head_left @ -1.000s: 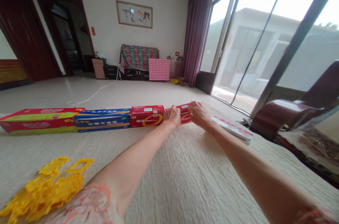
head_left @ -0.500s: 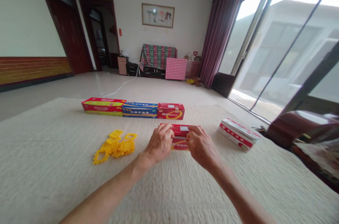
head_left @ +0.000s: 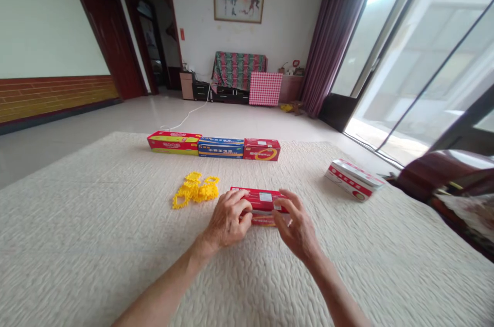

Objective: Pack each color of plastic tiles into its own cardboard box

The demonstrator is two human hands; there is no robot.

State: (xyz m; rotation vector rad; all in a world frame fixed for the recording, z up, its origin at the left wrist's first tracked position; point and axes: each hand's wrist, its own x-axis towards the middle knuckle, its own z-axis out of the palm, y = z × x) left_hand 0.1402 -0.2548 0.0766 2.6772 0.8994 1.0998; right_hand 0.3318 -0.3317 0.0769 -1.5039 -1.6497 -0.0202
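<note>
A red cardboard box with a white label on top is between my hands, low over or on the cream quilted cover. My left hand has its fingers curled over the box's left end. At the right end, my right hand has fingertips on the top and the thumb at the front face. Parts of both ends are hidden behind my fingers. Left of the box lies a loose pile of yellow notched plastic pieces.
Behind stand a red-and-yellow box, a blue box and another red box, end to end in a row. A white-and-red box lies angled at the right. A dark red rounded piece of furniture borders the cover.
The view has shifted and tilted down. Relative to the row and the yellow pieces, the held red box is nearer to me and farther left. My right fingers have spread a little.
</note>
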